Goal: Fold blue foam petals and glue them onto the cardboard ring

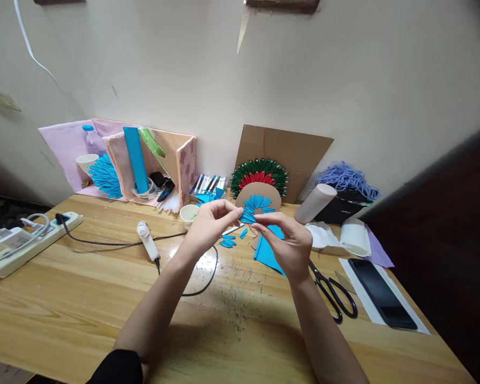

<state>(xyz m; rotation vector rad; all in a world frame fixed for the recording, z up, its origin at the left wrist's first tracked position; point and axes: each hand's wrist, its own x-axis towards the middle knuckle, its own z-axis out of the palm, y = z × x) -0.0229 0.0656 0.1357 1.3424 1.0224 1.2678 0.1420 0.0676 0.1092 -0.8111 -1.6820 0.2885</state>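
Observation:
My left hand (212, 221) is closed in a pinch, its thumb and forefinger at the left end of a small blue folded petal (248, 218). Thumb and forefinger of my right hand (290, 240) pinch at the petal's other end. Directly behind my fingertips, a round cardboard disc (244, 192) carries a ring of blue petals; its lower part is hidden by my hands. Several loose blue petals (228, 241) lie on the table below. A blue sheet (269, 255) lies partly under my right hand.
Black-handled scissors (336, 298) and a phone (382, 293) lie at the right. A glue gun (148, 242) with its black cable lies left of centre, near a paper cup (189, 214). Behind stand a green-and-red flower (260, 169) and a pink organizer (186, 165). A power strip (32, 245) lies far left.

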